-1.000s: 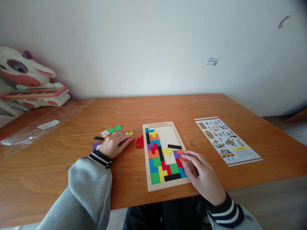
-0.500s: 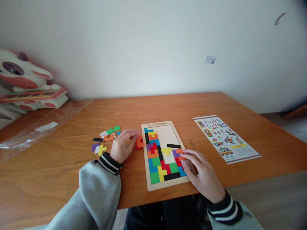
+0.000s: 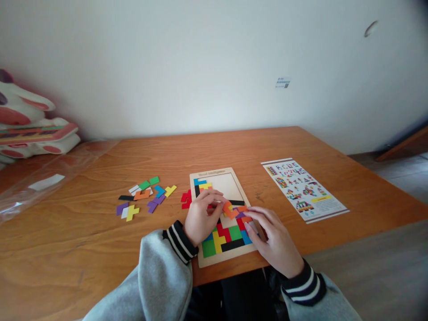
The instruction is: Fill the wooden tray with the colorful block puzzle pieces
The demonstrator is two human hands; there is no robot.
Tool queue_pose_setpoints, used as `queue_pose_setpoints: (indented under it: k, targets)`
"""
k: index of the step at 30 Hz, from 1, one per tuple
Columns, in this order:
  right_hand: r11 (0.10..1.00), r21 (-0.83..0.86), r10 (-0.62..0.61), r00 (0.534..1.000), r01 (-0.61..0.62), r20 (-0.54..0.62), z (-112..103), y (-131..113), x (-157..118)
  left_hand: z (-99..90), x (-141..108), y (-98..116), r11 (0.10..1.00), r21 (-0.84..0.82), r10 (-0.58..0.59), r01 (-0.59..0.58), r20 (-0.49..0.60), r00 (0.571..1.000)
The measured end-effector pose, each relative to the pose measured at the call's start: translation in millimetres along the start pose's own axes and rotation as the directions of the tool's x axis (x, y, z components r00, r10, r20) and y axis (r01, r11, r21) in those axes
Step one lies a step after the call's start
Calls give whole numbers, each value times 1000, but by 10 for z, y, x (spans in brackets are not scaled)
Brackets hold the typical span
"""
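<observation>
My left hand is closed in a pinch on an orange U-shaped puzzle piece. It holds the piece over the wooden puzzle board, hiding part of the left side. My right hand rests at the board's right side, fingers apart, fingertips at an orange piece lying in the board. Green, yellow, red, blue and black pieces fill the lower part of the board; a black bar lies across the right. The upper part shows bare wood.
Loose coloured pieces, among them a purple piece and a red piece, lie left of the board. A printed sheet is at the right. Clear plastic wrap and a cow-shaped toy keyboard stand far left.
My left hand has moved right, from beside the board to over it, carrying the orange piece. The loose pieces it covered now show. My right hand stays by the board's right side.
</observation>
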State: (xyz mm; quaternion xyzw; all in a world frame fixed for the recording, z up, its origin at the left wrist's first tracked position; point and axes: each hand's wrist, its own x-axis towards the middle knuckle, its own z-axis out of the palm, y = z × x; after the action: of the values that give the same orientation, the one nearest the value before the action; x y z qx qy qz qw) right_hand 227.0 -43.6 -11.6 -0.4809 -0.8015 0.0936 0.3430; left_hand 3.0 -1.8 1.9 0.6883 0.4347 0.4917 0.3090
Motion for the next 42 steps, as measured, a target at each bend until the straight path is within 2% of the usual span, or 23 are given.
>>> queue_pose_setpoints:
  k: [7,11,15,21,24,26,28,32,38,42]
  targets:
    - [994,-53,-104,990,99,-99,-40,-92,74,45,-33,-74,969,-228,-96,98,17,995]
    - [999,-13,-51,987,49,-150,24,-184,204,59,-40,-71,942,-298,-134,152,81,988]
    - [998,47,-28,981,38,-194,111,-207,280,20,-38,-50,917,-373,-110,143,107,988]
    - [961,275,37,988,5,-149,151,-171,270,-27,-77,-29,950,-292,-71,113,148,986]
    - [908,417,115,985,-50,-132,149,-151,266,-78,-80,22,973,-229,1,41,179,984]
    - [868,488,165,980,-92,-109,145,-138,264,-149,-72,48,988,-141,86,-56,214,973]
    - [859,501,171,982,-108,-81,138,-132,266,-241,-60,45,981,-14,190,-192,230,954]
    - [898,433,107,994,-80,-37,129,-139,282,-395,-41,-38,894,173,366,-413,252,896]
    - [956,294,8,999,2,-32,178,-138,283,-407,-41,-112,822,234,412,-519,384,826]
    - [982,176,-64,997,69,-32,207,-140,271,-383,-41,-110,803,256,411,-538,415,812]
